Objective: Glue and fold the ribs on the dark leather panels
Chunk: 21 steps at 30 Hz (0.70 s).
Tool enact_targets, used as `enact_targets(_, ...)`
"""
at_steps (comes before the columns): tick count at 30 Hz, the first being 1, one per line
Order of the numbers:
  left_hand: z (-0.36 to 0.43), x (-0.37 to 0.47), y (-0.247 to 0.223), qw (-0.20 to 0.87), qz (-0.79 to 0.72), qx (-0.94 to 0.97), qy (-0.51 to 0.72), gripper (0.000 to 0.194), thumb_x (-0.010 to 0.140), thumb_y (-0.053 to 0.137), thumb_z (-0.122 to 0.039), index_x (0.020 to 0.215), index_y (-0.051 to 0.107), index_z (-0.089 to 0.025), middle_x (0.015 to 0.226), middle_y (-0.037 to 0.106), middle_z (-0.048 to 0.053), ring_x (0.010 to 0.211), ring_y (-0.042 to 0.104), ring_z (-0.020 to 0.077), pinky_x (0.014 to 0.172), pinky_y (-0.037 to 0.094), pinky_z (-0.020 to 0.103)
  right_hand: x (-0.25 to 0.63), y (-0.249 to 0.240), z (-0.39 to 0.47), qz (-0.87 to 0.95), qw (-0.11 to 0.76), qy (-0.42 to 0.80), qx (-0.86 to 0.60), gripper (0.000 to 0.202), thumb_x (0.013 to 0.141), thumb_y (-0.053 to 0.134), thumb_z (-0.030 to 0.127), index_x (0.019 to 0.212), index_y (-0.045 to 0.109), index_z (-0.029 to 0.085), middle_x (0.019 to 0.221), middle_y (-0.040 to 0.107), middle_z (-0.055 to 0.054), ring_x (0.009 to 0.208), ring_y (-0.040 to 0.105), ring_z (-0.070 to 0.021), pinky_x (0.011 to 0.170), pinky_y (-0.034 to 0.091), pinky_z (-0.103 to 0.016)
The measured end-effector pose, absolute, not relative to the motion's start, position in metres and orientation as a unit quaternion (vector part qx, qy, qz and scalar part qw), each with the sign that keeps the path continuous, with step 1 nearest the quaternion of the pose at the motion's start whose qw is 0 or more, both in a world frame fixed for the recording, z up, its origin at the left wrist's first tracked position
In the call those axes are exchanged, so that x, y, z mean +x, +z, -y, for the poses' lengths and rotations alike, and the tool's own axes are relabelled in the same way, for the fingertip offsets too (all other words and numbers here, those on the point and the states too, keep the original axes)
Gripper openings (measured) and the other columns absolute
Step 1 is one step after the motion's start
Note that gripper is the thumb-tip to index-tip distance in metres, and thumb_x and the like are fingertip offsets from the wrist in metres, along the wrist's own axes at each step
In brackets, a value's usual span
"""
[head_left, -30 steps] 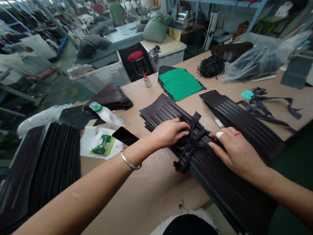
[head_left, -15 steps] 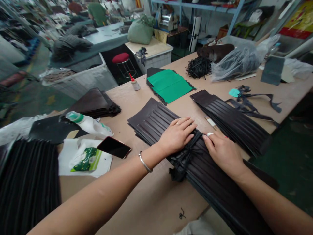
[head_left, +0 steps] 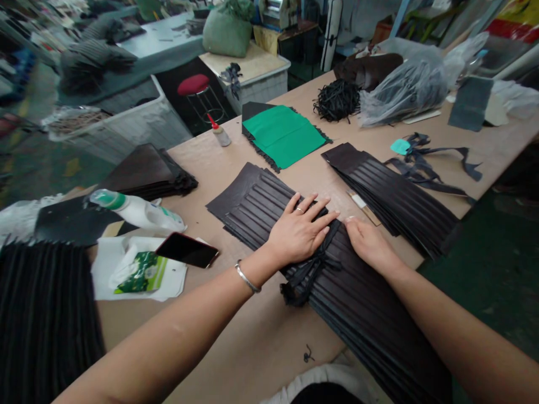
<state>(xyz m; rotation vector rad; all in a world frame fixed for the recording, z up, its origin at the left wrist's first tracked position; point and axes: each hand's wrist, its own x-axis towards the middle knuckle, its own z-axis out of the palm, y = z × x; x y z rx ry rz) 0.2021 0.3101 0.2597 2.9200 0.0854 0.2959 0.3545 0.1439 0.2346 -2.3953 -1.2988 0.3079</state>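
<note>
Near edge of the table (head_left: 252,348): a scrap of thread (head_left: 307,356). Beyond it, the brown stack (head_left: 370,286) lies aslant across the tabletop, bound by a black tie (head_left: 320,261) around its middle. Its near end runs to the bottom of the view and is cut off.

Left hand (head_left: 297,231): palm down on the stack, fingers spread, gripping nothing; it covers part of the tie. Right hand (head_left: 368,241): thumb and bent fingers at the stack's far long edge, beside the tie. Fingertips partly hidden; cannot tell whether they pinch the tie, the edge, or neither.

Step in hand, as judged: steadying the stack and handling its binding. The next move probably calls for even pressure, so the layers stay aligned.

Farther: second stack (head_left: 400,196), apart from the first; then green sheet (head_left: 284,134) and red-tipped bottle (head_left: 220,134). Background blurred; the red-topped seat (head_left: 193,84) looks like a stool.
</note>
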Motion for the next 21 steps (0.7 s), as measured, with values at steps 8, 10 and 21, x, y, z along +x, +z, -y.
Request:
enact_targets(8,-0.323,0.174,0.284,0.149,0.0,0.979,0.14,0.048,0.106,0.043,-0.032,0.152,0.051,-0.02,0.17,0.031,0.017,0.159,0.027,0.0287,0.126,0.03,0.052,0.27,0.295,-0.11,0.598,0.231,-0.073,-0.764,0.03,0.102,0.05,0.03,0.125,0.061,0.013,0.136,0.059,-0.019,0.127,0.053,-0.0347,0.109,0.044,-0.052)
enact_targets(10,-0.324,0.152,0.292,0.132,-0.032,0.98,0.143,0.043,0.104,0.045,-0.027,0.144,0.059,-0.017,0.164,0.042,0.016,0.158,0.031,0.0285,0.126,0.031,0.051,0.243,0.294,-0.098,0.608,0.221,-0.052,-0.761,0.041,0.104,0.05,0.033,0.136,0.055,0.009,0.146,0.052,-0.023,0.138,0.048,-0.0355,0.113,0.044,-0.052)
enact_targets(21,-0.325,0.094,0.217,0.077,-0.049,0.973,0.214,0.059,0.103,0.043,-0.047,0.158,0.043,-0.027,0.171,0.03,0.009,0.161,0.021,0.029,0.128,0.007,0.059,0.189,0.238,-0.095,0.578,0.054,-0.117,-0.806,0.075,0.101,0.061,0.042,0.159,0.033,0.004,0.168,0.015,-0.031,0.157,0.009,-0.0459,0.122,0.028,-0.067)
